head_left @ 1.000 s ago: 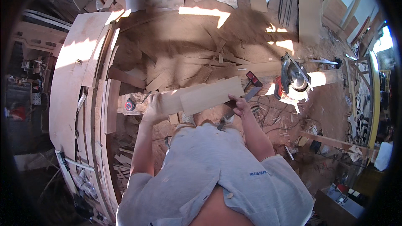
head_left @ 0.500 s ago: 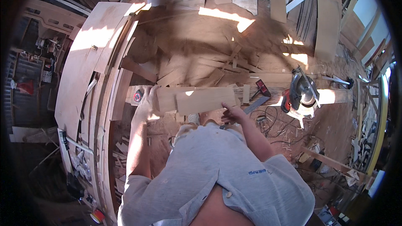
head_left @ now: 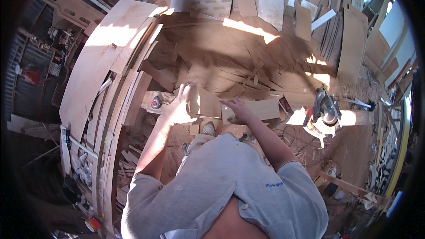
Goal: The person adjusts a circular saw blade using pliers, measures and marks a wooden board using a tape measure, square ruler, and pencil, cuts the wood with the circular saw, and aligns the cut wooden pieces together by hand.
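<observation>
Two pale flat wooden boards lie end to end across a long beam in front of me. My left hand (head_left: 181, 105) is closed round the left end of the left board (head_left: 204, 102). Over the left end of the right board (head_left: 264, 109) lies my right hand (head_left: 239, 110), gripping it across its width, fingers pointing left to where the boards meet. A red and black tape measure (head_left: 156, 102) sits on the beam (head_left: 149, 97) just left of my left hand. Past the right board's far end is a red tool part (head_left: 284, 104), mostly hidden.
A circular saw (head_left: 326, 111) rests on the beam at the right. Tall sheets and planks (head_left: 104, 66) are stacked along the left. Offcuts (head_left: 243, 77) and sawdust cover the ground beyond the beam. Panels (head_left: 271, 0) lean at the back. A cable (head_left: 290, 137) lies near the beam.
My right hand has moved left along the right board, from its right end to its left end. That board has slid right, uncovering more of the left one. The whole view has shifted slightly.
</observation>
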Available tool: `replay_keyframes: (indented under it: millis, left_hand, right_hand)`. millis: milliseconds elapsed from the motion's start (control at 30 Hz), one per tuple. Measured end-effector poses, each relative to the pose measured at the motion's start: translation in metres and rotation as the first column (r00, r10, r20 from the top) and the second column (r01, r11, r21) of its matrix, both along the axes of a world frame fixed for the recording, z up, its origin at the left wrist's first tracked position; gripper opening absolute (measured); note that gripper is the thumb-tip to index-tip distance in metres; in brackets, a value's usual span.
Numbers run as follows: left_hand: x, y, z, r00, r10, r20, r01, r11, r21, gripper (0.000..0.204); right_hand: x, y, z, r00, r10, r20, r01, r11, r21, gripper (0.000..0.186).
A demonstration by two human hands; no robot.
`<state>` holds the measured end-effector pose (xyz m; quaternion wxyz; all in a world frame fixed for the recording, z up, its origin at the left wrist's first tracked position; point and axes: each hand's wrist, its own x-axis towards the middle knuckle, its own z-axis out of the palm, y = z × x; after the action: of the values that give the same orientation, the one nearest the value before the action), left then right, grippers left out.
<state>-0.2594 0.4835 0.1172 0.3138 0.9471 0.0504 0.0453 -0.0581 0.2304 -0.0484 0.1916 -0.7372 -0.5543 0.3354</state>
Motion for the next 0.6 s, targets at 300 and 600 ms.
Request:
replay_keyframes:
  millis: [300,600]
  left_hand:
    - [0.006,0.005,-0.034,0.983,-0.019,0.184,0.023,1.000,-0.018,0.116]
    - [0.030,0.012,-0.004,0.928,0.293,0.229,0.027,0.562,-0.827,0.134]
  right_hand:
    - [0.002,-0.030,-0.067,0.799,0.196,0.568,-0.091,0.974,-0.208,0.116]
    - [0.027,0.006,0.101,0.970,-0.220,0.108,0.151,0.884,0.443,0.107]
